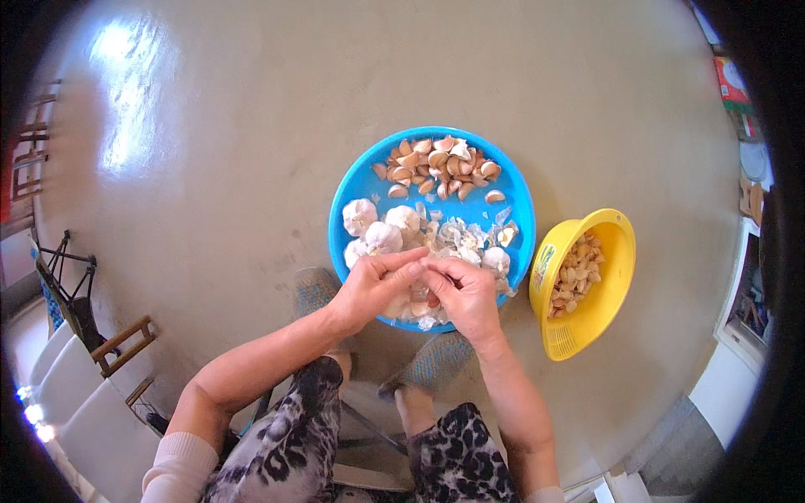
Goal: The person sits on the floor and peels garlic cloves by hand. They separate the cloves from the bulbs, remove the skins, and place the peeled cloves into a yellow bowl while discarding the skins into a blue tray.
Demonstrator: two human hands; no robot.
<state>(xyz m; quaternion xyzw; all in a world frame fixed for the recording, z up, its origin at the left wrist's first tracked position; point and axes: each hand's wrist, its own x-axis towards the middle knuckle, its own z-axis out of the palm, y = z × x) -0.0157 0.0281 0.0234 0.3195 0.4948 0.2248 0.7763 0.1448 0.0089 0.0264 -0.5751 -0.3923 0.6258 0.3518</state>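
My left hand (377, 283) and my right hand (462, 292) meet at the fingertips above the near side of a round blue plastic basin (338, 220). Their thumbs and forefingers are drawn together; any small thing between them is hidden. Several whole garlic bulbs (383, 237) lie just beyond my left hand. One more bulb (496, 260) sits by my right hand, at the basin's right side. Papery garlic skins (462, 234) are strewn across the middle and under my hands. Loose unpeeled garlic cloves (440, 165) form a pile at the far side.
A yellow plastic basket (616, 276) holding peeled-looking garlic cloves (575, 276) tilts on the floor (251, 126), right of the basin. My slippered feet (437, 364) are at the basin's near edge. White chairs (100, 434) and a wooden frame (126, 342) stand at left.
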